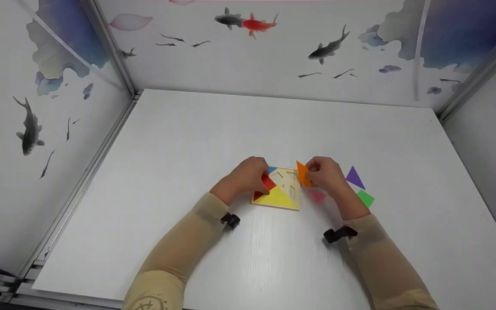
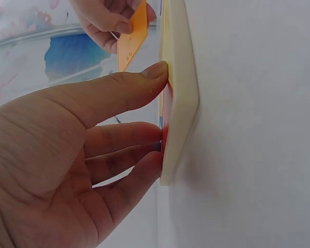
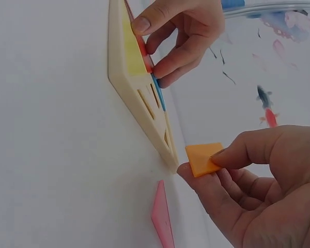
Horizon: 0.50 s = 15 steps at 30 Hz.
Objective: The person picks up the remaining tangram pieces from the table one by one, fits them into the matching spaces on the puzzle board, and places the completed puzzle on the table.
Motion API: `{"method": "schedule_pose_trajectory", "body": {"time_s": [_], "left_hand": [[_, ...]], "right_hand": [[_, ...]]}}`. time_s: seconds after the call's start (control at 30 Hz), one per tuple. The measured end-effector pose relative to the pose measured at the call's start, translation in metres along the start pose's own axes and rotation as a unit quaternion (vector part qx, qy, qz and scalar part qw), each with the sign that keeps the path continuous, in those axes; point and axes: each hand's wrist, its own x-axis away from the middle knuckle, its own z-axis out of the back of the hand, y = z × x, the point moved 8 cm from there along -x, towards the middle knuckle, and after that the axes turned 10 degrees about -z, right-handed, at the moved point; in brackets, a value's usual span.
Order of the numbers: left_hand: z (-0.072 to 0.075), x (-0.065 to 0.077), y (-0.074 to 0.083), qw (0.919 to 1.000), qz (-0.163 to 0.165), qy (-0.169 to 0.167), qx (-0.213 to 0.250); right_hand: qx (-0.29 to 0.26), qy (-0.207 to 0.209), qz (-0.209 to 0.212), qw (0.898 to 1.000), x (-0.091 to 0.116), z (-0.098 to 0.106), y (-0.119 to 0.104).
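Observation:
A wooden tangram board (image 1: 284, 180) holds a red piece (image 1: 268, 182), a yellow triangle (image 1: 279, 199) and a blue piece (image 1: 272, 169). My left hand (image 1: 248, 175) rests its thumb and fingertips on the red piece and nearby surface, fingers spread and gently bent. It partly hides the red piece in the head view. Just off the board's right edge, my right hand (image 1: 326, 174) pinches a flat orange tangram piece (image 1: 302, 174) between thumb and fingers. In the right wrist view, that orange piece (image 3: 199, 157) is held up off the table, apart from the board.
Under the right hand lies a pink piece (image 1: 317, 196). Further right on the white table (image 1: 213, 125) are a purple triangle (image 1: 354, 177) and a green piece (image 1: 365, 198). Walls with printed fish stand behind and at both sides.

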Motion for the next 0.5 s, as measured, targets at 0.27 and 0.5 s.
{"method": "schedule_pose_trajectory", "body": {"time_s": [0.27, 0.5], "left_hand": [[-0.001, 0.001, 0.0, 1.0, 0.002, -0.003, 0.001], [-0.001, 0.0, 0.001, 0.9998, 0.014, -0.011, -0.002]], "right_hand": [[0.012, -0.014, -0.026, 1.0, 0.002, -0.008, -0.002], [0.009, -0.027, -0.022, 0.999, 0.006, -0.012, -0.003]]}}
